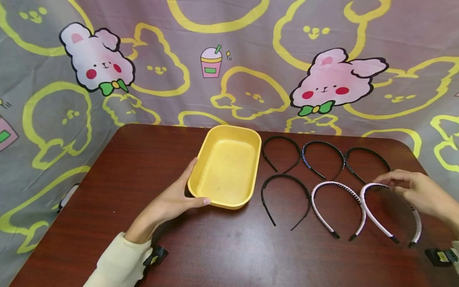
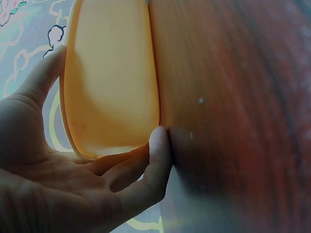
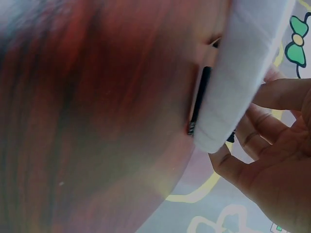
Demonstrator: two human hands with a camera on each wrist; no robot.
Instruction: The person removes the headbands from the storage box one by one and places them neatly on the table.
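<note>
My left hand (image 1: 170, 201) grips the yellow plastic container (image 1: 193, 175) at its near left corner. Its thumb lies on the front rim, while the fingers wrap the left side and base in the left wrist view. At the right, my right hand (image 1: 421, 193) holds the top of a pale pink wrapped headband (image 1: 376, 221) between thumb and fingers. In the right wrist view this band (image 3: 243, 63) looms large, with the fingertips at its edge. Beside it lies a second pale pink headband (image 1: 319, 223), both with dark tips and toothed inner edges.
Left of the pink bands is a black toothed headband (image 1: 265, 201). Behind stand three more in a row: a thin black one (image 1: 267, 157), a blue-speckled one (image 1: 306, 159) and a black one (image 1: 373, 153). The brown table (image 1: 222, 251) meets a cartoon-print curtain (image 1: 247, 48).
</note>
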